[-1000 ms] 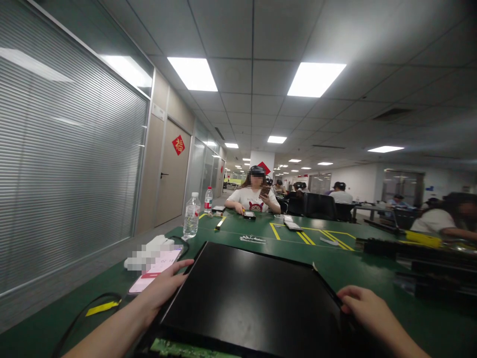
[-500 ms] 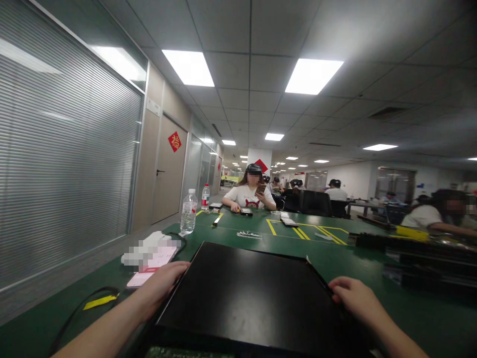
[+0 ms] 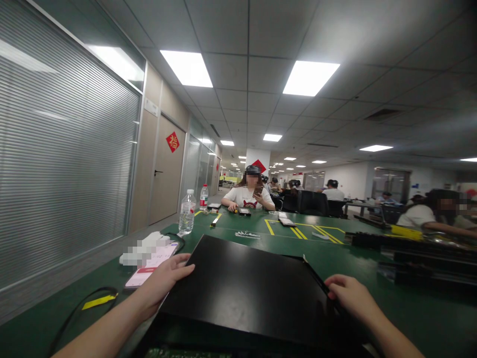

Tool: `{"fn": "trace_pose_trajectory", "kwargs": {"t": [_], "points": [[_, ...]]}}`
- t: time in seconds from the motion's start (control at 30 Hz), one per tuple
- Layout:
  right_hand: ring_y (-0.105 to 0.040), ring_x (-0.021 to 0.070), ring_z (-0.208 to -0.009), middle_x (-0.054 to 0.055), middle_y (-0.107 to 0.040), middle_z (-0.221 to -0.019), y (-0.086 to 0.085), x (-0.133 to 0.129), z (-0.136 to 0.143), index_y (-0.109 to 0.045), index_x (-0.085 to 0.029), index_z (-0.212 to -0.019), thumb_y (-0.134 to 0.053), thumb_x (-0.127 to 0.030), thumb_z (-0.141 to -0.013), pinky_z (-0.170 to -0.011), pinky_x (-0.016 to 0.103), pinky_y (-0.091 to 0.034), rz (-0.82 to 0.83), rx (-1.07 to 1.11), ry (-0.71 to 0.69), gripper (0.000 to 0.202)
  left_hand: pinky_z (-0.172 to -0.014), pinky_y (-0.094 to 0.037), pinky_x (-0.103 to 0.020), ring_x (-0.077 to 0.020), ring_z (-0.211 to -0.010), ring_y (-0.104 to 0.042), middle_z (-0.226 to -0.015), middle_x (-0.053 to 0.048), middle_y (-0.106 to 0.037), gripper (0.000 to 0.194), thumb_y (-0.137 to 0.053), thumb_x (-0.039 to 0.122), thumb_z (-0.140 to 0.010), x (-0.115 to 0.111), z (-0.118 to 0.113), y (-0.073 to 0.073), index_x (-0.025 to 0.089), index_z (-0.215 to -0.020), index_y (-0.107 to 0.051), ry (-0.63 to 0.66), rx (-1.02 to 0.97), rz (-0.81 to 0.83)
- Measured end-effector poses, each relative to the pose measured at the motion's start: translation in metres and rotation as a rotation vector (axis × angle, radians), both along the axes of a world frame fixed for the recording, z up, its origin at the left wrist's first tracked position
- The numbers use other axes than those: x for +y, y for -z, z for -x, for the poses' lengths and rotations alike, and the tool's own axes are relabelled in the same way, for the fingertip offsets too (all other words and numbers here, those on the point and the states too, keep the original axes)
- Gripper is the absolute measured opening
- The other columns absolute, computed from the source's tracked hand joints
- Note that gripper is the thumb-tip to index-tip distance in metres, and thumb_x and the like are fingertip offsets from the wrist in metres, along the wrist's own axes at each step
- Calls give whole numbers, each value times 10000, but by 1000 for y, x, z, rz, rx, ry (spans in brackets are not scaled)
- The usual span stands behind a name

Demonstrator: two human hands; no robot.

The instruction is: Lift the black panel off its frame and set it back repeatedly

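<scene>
Black panel (image 3: pixel 238 293) is gripped by left fingers (image 3: pixel 186 270), dark rim (image 3: pixel 315 276) by right fingers (image 3: pixel 333 281), phone (image 3: pixel 162 256) near the left ones, bottle (image 3: pixel 187 215) beyond

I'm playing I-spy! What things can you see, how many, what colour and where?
Panel: 1, black, front middle
Panel rim: 1, black, panel's right
Circuit board: 1, green, bottom edge
Table: 1, green, below panel
Smartphone: 1, pink screen, left
Blurred item: 1, white, beside smartphone
Plastic bottles: 2, clear, beyond smartphone
Cables: at least 2, black, left
Tape: several strips, yellow, table
Stacked parts: several, black, right
Facing person: 1, white shirt, across table
Other people: several, white shirts mostly, background
Lights: many, white, overhead
Nearest door: 1, beige, left
Diamond signs: 2+, red, background
Blinds: 1 set, grey, far left
Left grip: 1, bare, panel's left edge
Right grip: 1, bare, panel rim
</scene>
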State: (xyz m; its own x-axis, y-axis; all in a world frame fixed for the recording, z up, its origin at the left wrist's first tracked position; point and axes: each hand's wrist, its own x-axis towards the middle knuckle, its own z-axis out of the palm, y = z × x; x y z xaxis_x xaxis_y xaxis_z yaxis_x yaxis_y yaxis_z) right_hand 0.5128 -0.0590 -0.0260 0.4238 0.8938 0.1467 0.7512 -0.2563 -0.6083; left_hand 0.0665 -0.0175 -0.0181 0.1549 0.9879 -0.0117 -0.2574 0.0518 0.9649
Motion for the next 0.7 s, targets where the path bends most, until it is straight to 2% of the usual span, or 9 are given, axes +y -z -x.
{"fn": "trace_pose_trajectory", "kwargs": {"t": [0.1, 0.23, 0.4, 0.53, 0.7], "points": [[-613, 183, -636, 17, -684, -614, -1, 0, -3, -676, -201, -784, -475, -260, -644, -571, 262, -384, -19, 8, 11, 252, -768, -512, -371, -269, -821, -674, -890, -101, -720, 664, -782, 305, -496, 1, -1, 0, 150, -1082, -513, -7, -31, 2], [-612, 191, -647, 20, -693, -655, -3, -1, -9, -678, -204, -814, -471, -270, -642, -573, 269, -390, -26, -7, 31, 277, -782, -508, -353, -254, -845, -671, -902, -86, -720, 621, -772, 266, -532, -3, -1, -3, 161, -1075, -488, 48, -95, -41], [-624, 209, -780, 53, -702, -786, 1, 2, -14, -692, -181, -805, -478, -281, -647, -641, 259, -426, -52, 44, 65, 284, -761, -512, -333, -241, -839, -673, -913, -77, -720, 546, -742, 242, -593, -11, -2, -10, 172, -1072, -489, 101, -131, -111], [-624, 228, -796, 82, -702, -779, 1, 2, -5, -695, -163, -664, -505, -332, -640, -658, 268, -437, -34, 147, 8, 255, -777, -507, -335, -240, -864, -667, -930, -67, -718, 483, -734, 241, -606, -13, -2, -13, 185, -1031, -510, 109, -148, -135], [-607, 253, -818, 101, -700, -822, -8, -5, 8, -699, -162, -657, -559, -358, -575, -596, 279, -432, -62, 300, 22, 255, -787, -508, -348, -248, -852, -670, -908, -65, -723, 519, -764, 245, -548, -7, -3, -8, 183, -1008, -532, 45, -151, -127]]}}
